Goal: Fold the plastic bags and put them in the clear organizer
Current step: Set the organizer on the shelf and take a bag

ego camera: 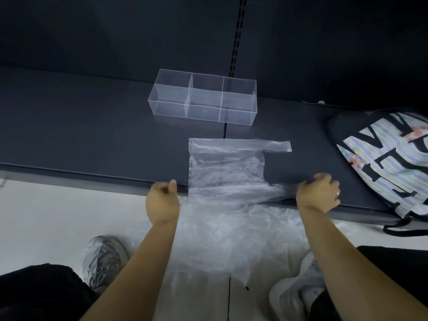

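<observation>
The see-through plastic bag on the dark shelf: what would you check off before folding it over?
1. Clear thin plastic bag lies flat on dark shelf: ok.
2. Right hand grips bag's near edge: ok.
3. Left hand holding near corner: cannot tell.
4. Far handle strap lies straight, untwisted: ok.
5. Clear divided plastic organizer stands behind bag, compartments empty: ok.
6. Striped lettered backpack sits apart from bag: ok.

The right hand (318, 193) and the bag (225, 167) handle it grips are blurred; right of that hand a backpack (382, 158) runs off-frame. The left hand (163, 200) hides its curled fingers, so its hold cannot be told.
</observation>
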The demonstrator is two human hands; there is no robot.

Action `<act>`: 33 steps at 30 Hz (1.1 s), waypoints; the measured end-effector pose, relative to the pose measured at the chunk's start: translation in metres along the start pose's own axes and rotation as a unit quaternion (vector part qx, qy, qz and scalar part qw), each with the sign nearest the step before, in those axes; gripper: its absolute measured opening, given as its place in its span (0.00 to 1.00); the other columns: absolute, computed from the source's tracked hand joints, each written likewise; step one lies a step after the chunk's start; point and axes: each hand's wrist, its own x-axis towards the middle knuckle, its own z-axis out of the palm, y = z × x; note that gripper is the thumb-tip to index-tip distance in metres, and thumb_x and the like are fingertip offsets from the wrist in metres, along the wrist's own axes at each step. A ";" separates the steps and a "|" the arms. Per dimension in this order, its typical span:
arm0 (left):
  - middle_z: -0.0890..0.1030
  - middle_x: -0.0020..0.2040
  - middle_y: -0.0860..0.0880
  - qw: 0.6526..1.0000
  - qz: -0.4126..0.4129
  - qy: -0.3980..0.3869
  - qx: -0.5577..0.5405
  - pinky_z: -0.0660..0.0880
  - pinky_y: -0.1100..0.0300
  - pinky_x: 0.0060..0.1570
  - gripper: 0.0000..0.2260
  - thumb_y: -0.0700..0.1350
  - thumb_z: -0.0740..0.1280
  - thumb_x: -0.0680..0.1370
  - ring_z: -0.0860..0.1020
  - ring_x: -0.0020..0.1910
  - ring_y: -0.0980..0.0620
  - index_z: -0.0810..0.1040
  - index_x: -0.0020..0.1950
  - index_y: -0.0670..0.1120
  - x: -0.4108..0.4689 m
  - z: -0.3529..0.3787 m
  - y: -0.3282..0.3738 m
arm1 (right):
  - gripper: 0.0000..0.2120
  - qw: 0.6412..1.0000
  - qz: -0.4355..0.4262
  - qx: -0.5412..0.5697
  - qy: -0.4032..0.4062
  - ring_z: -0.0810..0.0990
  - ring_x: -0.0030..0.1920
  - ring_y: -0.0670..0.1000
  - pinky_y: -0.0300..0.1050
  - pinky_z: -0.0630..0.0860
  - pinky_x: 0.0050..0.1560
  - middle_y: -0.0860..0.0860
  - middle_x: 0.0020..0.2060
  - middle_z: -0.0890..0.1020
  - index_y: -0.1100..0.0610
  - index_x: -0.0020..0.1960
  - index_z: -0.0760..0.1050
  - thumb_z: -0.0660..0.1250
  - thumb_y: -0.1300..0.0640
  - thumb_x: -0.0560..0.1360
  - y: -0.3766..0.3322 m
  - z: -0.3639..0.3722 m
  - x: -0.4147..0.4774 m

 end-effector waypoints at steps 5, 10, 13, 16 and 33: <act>0.76 0.64 0.39 0.934 0.331 -0.061 0.120 0.67 0.53 0.64 0.15 0.39 0.56 0.82 0.74 0.63 0.42 0.74 0.66 0.39 0.022 0.026 0.040 | 0.21 0.943 -0.327 0.062 -0.020 0.72 0.63 0.63 0.55 0.68 0.64 0.61 0.63 0.74 0.61 0.62 0.76 0.64 0.70 0.71 -0.074 0.029 -0.069; 0.45 0.80 0.47 0.808 0.407 -0.174 0.389 0.42 0.51 0.76 0.28 0.50 0.51 0.82 0.43 0.78 0.51 0.44 0.79 0.45 0.064 0.061 0.044 | 0.24 0.859 -0.453 -0.039 -0.234 0.50 0.77 0.51 0.48 0.42 0.77 0.53 0.77 0.55 0.55 0.77 0.55 0.52 0.54 0.82 -0.116 0.091 -0.113; 0.38 0.78 0.50 0.815 0.390 -0.152 0.401 0.35 0.50 0.74 0.31 0.60 0.40 0.80 0.37 0.77 0.52 0.37 0.78 0.47 0.079 0.067 0.027 | 0.29 0.864 -0.425 -0.149 -0.226 0.40 0.77 0.51 0.54 0.36 0.75 0.51 0.78 0.45 0.50 0.79 0.46 0.44 0.40 0.81 -0.096 0.108 -0.076; 0.39 0.78 0.51 0.821 0.388 -0.127 0.398 0.33 0.51 0.73 0.37 0.66 0.30 0.74 0.38 0.77 0.53 0.38 0.78 0.47 0.087 0.072 0.021 | 0.32 0.889 -0.384 -0.186 -0.167 0.40 0.78 0.52 0.56 0.35 0.75 0.52 0.78 0.44 0.50 0.79 0.45 0.41 0.37 0.79 -0.062 0.103 -0.023; 0.71 0.71 0.45 0.627 0.658 -0.188 0.371 0.66 0.47 0.69 0.33 0.52 0.75 0.70 0.71 0.69 0.47 0.70 0.72 0.43 0.031 -0.011 -0.031 | 0.34 0.802 -0.547 -0.014 -0.241 0.61 0.74 0.55 0.53 0.50 0.75 0.55 0.74 0.63 0.56 0.73 0.64 0.66 0.40 0.73 -0.022 0.048 -0.106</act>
